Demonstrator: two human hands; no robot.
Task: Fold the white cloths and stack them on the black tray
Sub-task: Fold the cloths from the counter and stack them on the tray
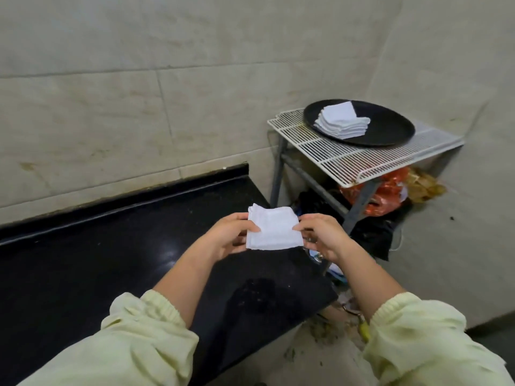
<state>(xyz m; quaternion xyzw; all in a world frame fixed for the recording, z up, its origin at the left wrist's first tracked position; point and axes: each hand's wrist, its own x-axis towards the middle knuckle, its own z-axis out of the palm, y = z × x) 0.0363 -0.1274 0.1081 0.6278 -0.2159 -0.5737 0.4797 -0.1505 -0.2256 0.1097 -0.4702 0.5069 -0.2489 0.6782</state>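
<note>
A small folded white cloth point(274, 229) is held in the air above the right end of a black counter. My left hand point(228, 238) pinches its left edge. My right hand point(320, 235) pinches its right edge. Farther back on the right, a round black tray point(390, 135) sits on a white wire rack. A stack of several folded white cloths point(341, 121) rests on the tray's left half.
The black counter point(111, 260) runs along the tiled wall on the left. The white wire rack point(348, 160) stands on a grey metal frame in the corner. Orange and black bags point(384, 196) lie under it. Debris litters the floor point(328, 338).
</note>
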